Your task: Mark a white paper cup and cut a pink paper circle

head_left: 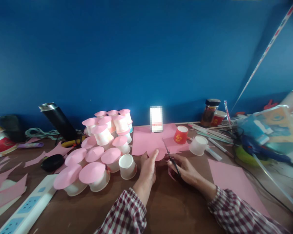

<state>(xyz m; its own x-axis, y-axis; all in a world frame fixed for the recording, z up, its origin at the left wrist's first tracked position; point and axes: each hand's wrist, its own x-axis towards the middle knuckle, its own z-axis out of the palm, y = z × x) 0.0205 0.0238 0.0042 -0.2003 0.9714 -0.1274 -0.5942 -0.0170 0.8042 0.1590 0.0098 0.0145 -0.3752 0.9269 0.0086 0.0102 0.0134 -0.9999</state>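
My left hand (148,167) pinches a small round piece of pink paper (157,153) above the brown table. Just to its right, my right hand (187,170) grips a pair of scissors (170,156) whose blades point up toward the pink piece. A white paper cup (127,166) lies close to the left of my left hand. Behind the hands a pink paper sheet (144,139) lies flat, with a red paper cup (180,135) on it. Another white cup (198,145) lies tipped to the right.
Several white cups capped with pink discs (97,146) crowd the left. A black flask (58,121), a power strip (29,208) and pink scraps (7,188) lie farther left. A second pink sheet (234,182), pens (215,136), a jar (210,112) and a glue gun (256,146) fill the right.
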